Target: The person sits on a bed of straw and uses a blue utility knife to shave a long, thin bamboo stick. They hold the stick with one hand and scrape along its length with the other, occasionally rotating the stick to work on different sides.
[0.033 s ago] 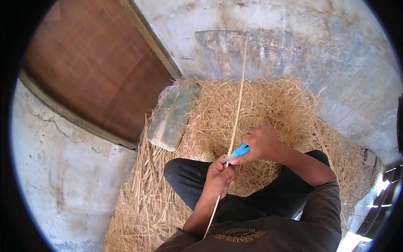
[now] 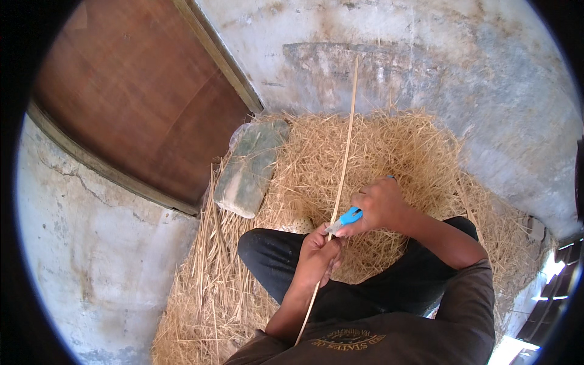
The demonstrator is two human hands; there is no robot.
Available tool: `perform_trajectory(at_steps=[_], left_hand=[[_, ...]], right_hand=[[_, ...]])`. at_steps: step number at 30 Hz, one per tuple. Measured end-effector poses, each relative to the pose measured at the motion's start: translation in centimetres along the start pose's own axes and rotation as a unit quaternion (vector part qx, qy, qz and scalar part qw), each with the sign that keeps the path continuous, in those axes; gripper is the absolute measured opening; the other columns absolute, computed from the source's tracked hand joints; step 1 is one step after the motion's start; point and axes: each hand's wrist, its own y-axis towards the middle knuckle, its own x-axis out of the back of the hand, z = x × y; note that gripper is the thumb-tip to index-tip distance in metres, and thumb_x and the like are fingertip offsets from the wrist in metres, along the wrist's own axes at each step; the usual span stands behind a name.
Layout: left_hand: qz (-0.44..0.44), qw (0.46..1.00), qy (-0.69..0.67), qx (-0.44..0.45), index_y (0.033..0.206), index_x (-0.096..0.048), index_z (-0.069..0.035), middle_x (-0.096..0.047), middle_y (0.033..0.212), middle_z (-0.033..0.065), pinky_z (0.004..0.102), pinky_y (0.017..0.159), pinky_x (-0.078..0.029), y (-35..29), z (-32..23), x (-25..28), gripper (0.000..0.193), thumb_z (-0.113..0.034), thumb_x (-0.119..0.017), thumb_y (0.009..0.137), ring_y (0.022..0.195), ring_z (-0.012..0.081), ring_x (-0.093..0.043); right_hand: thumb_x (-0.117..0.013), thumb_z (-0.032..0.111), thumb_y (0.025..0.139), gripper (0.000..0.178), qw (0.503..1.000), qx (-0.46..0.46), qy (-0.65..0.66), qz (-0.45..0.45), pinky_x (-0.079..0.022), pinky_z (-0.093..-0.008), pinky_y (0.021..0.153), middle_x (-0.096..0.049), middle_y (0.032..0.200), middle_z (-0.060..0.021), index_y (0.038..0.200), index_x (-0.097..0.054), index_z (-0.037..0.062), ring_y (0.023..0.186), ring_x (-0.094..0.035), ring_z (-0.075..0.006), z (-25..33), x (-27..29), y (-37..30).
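Observation:
A long, thin bamboo-like strip [image 2: 347,146] runs from near the wall down past my lap, almost straight up the view. My left hand [image 2: 319,254] is closed round its lower part, just above my crossed legs. In my right hand [image 2: 379,205] is a blue-handled utility knife [image 2: 351,216], gripped with the fingers wrapped round the handle. Its metal blade lies against the strip, right beside the left thumb and fingertips. The blade's exact edge is hard to make out there.
Pale shavings [image 2: 383,140] are heaped before me and round my legs. Longer strips [image 2: 210,261] lie to the left. A grey-green block [image 2: 252,170] rests by a brown panel [image 2: 146,97]. Stained walls [image 2: 474,91] stand behind. A speckled pale object [image 2: 302,225] shows near my left knee.

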Motion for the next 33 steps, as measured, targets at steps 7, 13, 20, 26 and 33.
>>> perform_trajectory(at_steps=[7, 13, 20, 26, 33], left_hand=[[-0.013, 1.000, 0.004, 0.014, 0.099, -0.049, -0.003, -0.044, 0.063, -0.0023, 0.0216, 0.044, -0.032, 0.6, -0.1, 0.6, 0.014, 0.002, -0.046, 0.085, 0.045, 0.0048, -0.035], [-0.031, 0.999, -0.038, 0.009, 0.102, -0.047, -0.005, -0.045, 0.064, -0.0009, 0.0212, 0.044, -0.029, 0.1, -1.0, 1.8, 0.018, 0.003, -0.048, 0.086, 0.046, 0.0053, -0.036], [-0.054, 0.997, 0.004, -0.060, 0.098, -0.048, -0.004, -0.046, 0.059, -0.0014, 0.0195, 0.040, -0.027, -1.1, -1.5, 2.8, 0.018, 0.006, -0.053, 0.083, 0.041, 0.0041, -0.036], [-0.038, 0.996, 0.056, -0.056, 0.101, -0.049, -0.004, -0.052, 0.066, -0.0022, 0.0173, 0.043, -0.027, -0.8, -1.8, 1.4, 0.018, 0.005, -0.055, 0.086, 0.048, 0.0011, -0.040], [-0.047, 0.993, 0.094, -0.047, 0.104, -0.050, -0.003, -0.053, 0.069, -0.0039, 0.0167, 0.045, -0.027, -0.8, -0.9, 1.0, 0.015, 0.000, -0.054, 0.089, 0.051, -0.0004, -0.038]], right_hand=[[-0.058, 0.082, 0.059, 0.075, 1.000, 0.004, -0.011, -0.002, -0.037, -0.0351, 0.036, -0.044, 0.038, -0.0069, 0.046, -0.053, 0.0086, 0.034, -0.049, -0.0229, -0.8, -1.2, 0.7], [-0.059, 0.064, 0.074, 0.059, 0.971, -0.224, -0.085, -0.015, -0.042, -0.0370, 0.045, -0.052, 0.047, -0.0051, 0.058, -0.059, 0.0073, 0.041, -0.051, -0.0198, -10.0, -4.6, -1.9], [-0.064, 0.061, 0.075, 0.060, 0.980, -0.195, 0.001, -0.046, -0.041, -0.0366, 0.043, -0.049, 0.044, -0.0097, 0.053, -0.055, 0.0061, 0.039, -0.051, -0.0235, -4.8, -1.1, 1.2], [-0.059, 0.075, 0.067, 0.070, 0.993, -0.079, 0.075, 0.045, -0.042, -0.0370, 0.042, -0.050, 0.043, -0.0086, 0.050, -0.057, 0.0070, 0.039, -0.053, -0.0252, 2.3, -0.1, 1.2], [-0.059, 0.077, 0.065, 0.071, 0.999, -0.036, 0.021, 0.007, -0.040, -0.0353, 0.041, -0.049, 0.041, -0.0075, 0.048, -0.055, 0.0081, 0.035, -0.051, -0.0231, 1.7, -0.8, 0.9]])
